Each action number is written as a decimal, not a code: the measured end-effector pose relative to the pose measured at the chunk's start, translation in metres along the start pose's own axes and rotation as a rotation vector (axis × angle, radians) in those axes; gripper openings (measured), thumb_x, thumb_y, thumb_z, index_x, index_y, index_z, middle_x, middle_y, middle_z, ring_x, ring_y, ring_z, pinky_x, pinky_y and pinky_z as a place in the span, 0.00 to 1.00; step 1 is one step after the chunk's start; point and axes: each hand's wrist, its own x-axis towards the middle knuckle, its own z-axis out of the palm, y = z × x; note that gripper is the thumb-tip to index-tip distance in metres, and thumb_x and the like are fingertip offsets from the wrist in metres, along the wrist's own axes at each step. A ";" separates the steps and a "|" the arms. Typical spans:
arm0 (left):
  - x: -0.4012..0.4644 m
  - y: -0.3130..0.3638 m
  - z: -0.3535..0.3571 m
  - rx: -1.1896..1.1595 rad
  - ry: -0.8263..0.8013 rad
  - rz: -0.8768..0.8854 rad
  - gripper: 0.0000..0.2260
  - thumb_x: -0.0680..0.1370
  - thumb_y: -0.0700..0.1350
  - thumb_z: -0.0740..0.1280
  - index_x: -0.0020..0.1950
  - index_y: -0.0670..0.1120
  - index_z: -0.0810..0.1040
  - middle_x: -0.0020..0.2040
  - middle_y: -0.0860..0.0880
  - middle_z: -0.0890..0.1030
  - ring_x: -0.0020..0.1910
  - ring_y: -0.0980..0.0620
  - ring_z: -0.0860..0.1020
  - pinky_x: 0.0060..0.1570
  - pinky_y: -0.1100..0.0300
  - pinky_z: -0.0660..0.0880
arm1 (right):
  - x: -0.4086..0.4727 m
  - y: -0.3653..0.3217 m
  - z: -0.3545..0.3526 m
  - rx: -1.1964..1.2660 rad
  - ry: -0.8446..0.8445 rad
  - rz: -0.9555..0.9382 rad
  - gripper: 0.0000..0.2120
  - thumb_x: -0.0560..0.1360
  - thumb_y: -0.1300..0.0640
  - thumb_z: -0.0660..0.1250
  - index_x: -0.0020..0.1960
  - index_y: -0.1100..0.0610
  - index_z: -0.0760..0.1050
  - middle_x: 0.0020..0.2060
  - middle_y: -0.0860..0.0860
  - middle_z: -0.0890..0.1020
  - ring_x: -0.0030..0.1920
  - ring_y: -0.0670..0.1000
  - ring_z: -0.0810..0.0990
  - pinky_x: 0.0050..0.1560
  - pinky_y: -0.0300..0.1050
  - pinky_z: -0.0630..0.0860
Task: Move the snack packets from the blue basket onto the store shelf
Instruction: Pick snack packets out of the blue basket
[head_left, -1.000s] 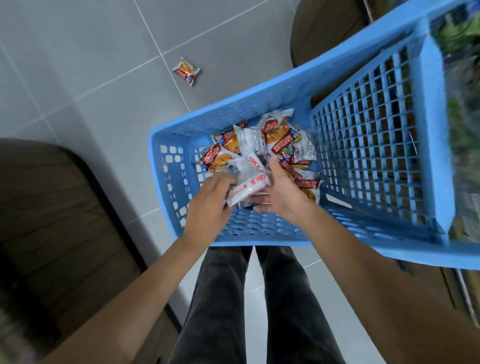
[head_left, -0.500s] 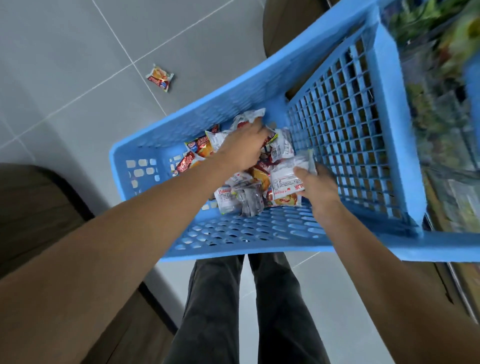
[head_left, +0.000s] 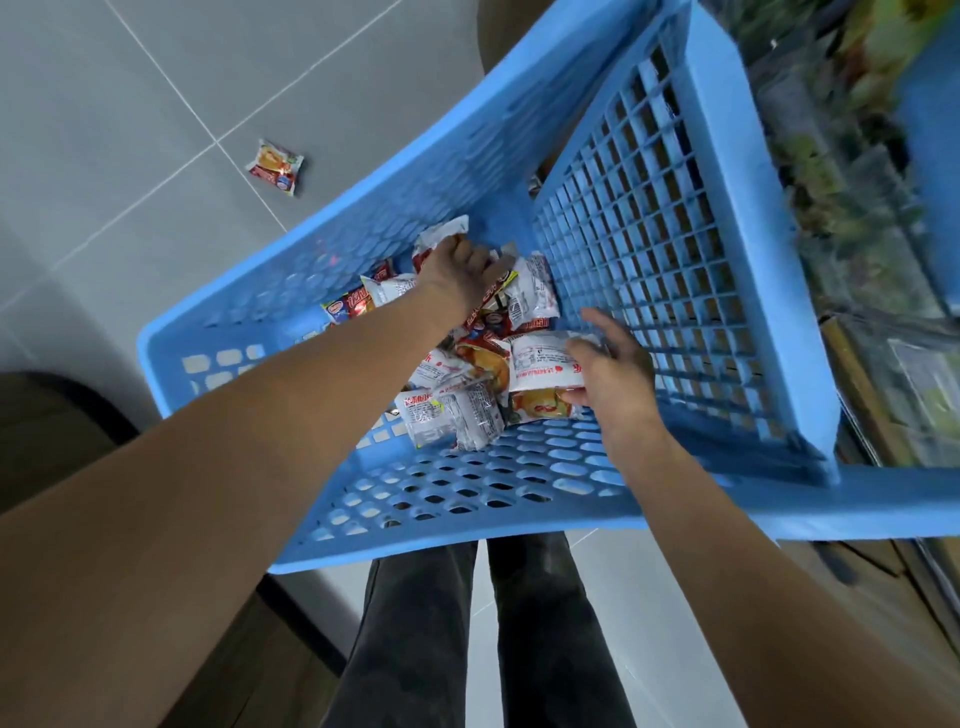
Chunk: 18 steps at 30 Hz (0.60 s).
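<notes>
Still early in the restocking, both of a person's bare hands work inside the blue basket (head_left: 467, 499), where a heap of snack packets (head_left: 470, 364) lies bunched toward the far corner beside the gridded end wall. The left hand (head_left: 462, 273) reaches to the back of the heap, its palm down on the wrappers and its fingers curled over a white packet (head_left: 441, 234) at the far wall; whether it has truly gripped that packet cannot be told, since the fingertips are hidden. The right hand (head_left: 608, 374) rests on the near side of the heap with fingers half spread, thumb and fingers loosely closing round a white wrapper with red print (head_left: 540, 364), which has not yet left the pile. By the look of it, well over a dozen packets remain in the basket, so most of the job appears to lie ahead. The store shelf (head_left: 852, 208) shows only as a blur of coloured goods along the right edge, and no packet of this kind can be made out there. One stray packet (head_left: 275, 167) lies on the grey tiled floor (head_left: 104, 130), well apart from the basket, and would likely need picking up before the task is complete.
</notes>
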 end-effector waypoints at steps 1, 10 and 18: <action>0.000 0.001 0.000 0.002 0.000 -0.009 0.44 0.69 0.41 0.71 0.75 0.50 0.45 0.71 0.44 0.63 0.70 0.43 0.62 0.67 0.51 0.61 | 0.001 0.000 0.000 -0.046 0.018 -0.023 0.12 0.76 0.60 0.65 0.55 0.46 0.76 0.51 0.47 0.76 0.44 0.45 0.78 0.34 0.38 0.79; -0.023 -0.002 0.006 0.033 0.125 0.112 0.35 0.72 0.42 0.68 0.72 0.41 0.51 0.70 0.40 0.64 0.71 0.40 0.60 0.70 0.43 0.57 | -0.007 -0.011 -0.006 0.488 -0.229 0.250 0.09 0.74 0.59 0.68 0.52 0.62 0.77 0.47 0.57 0.81 0.46 0.50 0.83 0.44 0.41 0.82; -0.114 -0.011 0.002 -0.842 0.307 -0.292 0.37 0.63 0.64 0.73 0.59 0.43 0.62 0.53 0.39 0.76 0.53 0.40 0.74 0.47 0.49 0.71 | -0.024 -0.022 -0.015 0.574 -0.278 0.326 0.03 0.74 0.68 0.65 0.47 0.65 0.76 0.42 0.56 0.81 0.38 0.48 0.84 0.38 0.37 0.81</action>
